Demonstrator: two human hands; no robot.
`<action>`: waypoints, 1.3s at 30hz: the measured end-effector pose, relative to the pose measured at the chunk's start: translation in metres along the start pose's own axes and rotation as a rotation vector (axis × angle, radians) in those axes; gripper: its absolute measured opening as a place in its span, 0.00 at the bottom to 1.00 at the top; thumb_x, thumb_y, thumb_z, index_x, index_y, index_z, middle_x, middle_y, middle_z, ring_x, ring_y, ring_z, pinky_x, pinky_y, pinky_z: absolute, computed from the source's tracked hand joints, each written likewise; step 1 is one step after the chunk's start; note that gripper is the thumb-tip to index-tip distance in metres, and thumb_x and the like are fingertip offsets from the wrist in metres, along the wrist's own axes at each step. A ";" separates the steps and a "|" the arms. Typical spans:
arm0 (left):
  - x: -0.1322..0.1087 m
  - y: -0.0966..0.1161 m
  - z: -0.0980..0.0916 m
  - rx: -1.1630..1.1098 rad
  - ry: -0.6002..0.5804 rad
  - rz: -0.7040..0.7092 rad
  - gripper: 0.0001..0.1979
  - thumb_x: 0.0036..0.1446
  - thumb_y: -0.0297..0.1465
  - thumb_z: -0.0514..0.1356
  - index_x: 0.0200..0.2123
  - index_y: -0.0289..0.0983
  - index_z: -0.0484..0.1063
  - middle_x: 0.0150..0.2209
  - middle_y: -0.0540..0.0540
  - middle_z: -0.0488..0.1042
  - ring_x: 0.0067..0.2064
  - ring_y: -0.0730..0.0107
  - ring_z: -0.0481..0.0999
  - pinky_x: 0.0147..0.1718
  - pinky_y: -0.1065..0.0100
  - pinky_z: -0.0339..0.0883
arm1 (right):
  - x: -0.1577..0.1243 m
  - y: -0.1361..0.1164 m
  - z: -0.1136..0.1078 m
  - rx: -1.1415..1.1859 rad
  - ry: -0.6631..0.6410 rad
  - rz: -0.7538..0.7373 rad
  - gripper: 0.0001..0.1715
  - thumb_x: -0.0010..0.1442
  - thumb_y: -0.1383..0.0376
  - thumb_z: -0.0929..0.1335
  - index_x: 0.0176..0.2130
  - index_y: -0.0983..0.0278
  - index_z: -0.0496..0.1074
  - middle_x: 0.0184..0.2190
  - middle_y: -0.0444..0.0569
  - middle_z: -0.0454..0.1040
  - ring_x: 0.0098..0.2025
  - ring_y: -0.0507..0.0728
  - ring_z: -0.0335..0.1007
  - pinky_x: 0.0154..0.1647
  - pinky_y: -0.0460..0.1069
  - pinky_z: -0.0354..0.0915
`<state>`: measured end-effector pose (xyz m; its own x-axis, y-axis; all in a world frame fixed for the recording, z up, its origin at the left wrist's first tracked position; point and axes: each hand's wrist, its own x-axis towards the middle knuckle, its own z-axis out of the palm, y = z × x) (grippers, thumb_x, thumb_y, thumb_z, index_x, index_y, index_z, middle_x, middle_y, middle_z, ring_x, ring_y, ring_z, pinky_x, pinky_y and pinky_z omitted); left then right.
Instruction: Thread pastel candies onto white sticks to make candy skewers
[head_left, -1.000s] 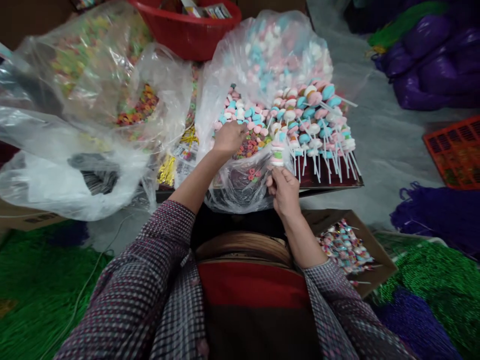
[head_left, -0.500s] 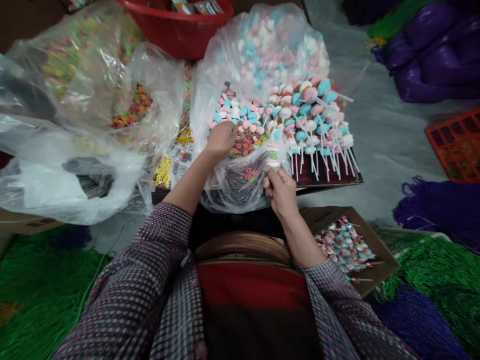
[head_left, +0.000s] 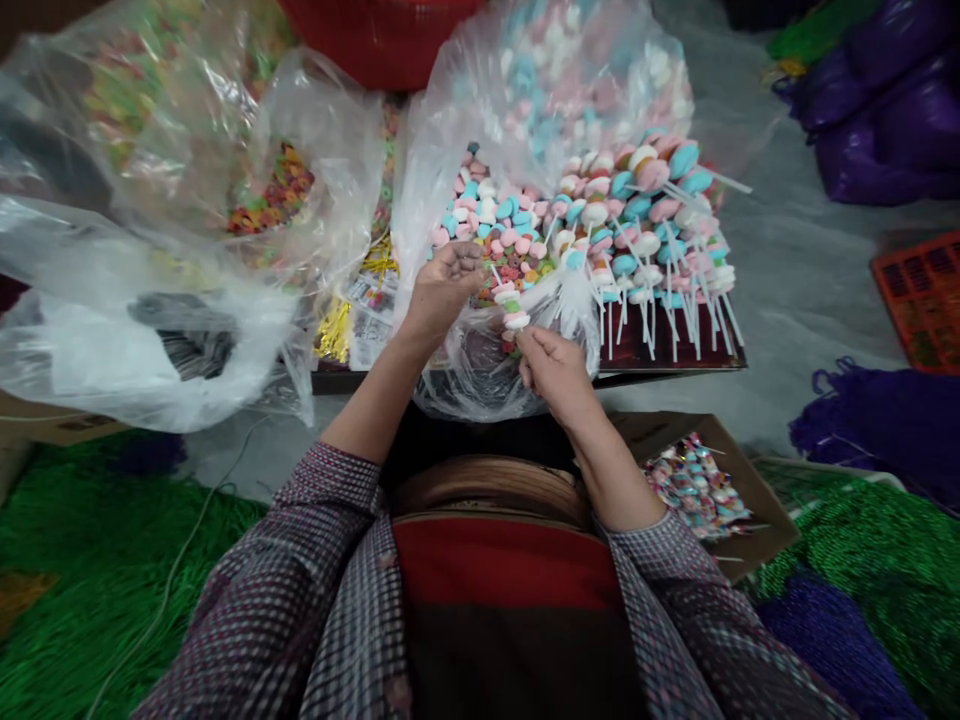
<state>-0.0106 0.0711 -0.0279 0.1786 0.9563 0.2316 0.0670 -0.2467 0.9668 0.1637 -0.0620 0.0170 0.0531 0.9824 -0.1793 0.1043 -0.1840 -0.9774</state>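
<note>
The candy skewer [head_left: 510, 308] stood between my two hands, over the open clear bag [head_left: 480, 370] of loose sweets. My right hand [head_left: 553, 368] had its grip closed on the stick's lower end — my left hand [head_left: 442, 292] pinched at its top, fingers curled. Just right, finished skewers [head_left: 645, 230] lay piled on the table [head_left: 675, 350].

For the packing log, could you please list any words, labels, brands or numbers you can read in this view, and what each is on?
No text can be read.
The printed packets between the two clear bags carry print, too small and blurred to read.
The wrapped sweets in the cardboard box show colours only.
The candy skewer between the left hand and right hand bears no label.
</note>
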 end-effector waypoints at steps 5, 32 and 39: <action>-0.003 0.005 0.005 0.016 0.010 -0.023 0.08 0.60 0.30 0.67 0.44 0.42 0.78 0.36 0.49 0.81 0.36 0.69 0.80 0.39 0.65 0.78 | -0.003 -0.003 -0.003 -0.072 0.025 -0.065 0.26 0.64 0.43 0.69 0.31 0.60 0.78 0.12 0.37 0.61 0.19 0.51 0.56 0.24 0.47 0.50; -0.026 0.002 0.017 0.113 0.195 0.095 0.17 0.70 0.41 0.62 0.59 0.49 0.76 0.48 0.47 0.82 0.51 0.66 0.82 0.52 0.61 0.77 | -0.016 0.008 0.004 0.109 -0.001 0.092 0.32 0.59 0.37 0.71 0.38 0.62 0.81 0.11 0.35 0.60 0.15 0.49 0.49 0.19 0.45 0.42; -0.035 0.016 0.019 0.263 0.152 0.201 0.15 0.71 0.44 0.60 0.55 0.49 0.78 0.48 0.46 0.82 0.53 0.61 0.81 0.55 0.59 0.74 | -0.014 0.007 0.004 0.073 0.010 0.044 0.30 0.61 0.39 0.69 0.35 0.62 0.80 0.11 0.35 0.59 0.15 0.49 0.49 0.20 0.45 0.44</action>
<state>0.0030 0.0311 -0.0221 0.0673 0.8923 0.4465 0.2992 -0.4449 0.8441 0.1593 -0.0775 0.0119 0.0658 0.9730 -0.2212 0.0290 -0.2234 -0.9743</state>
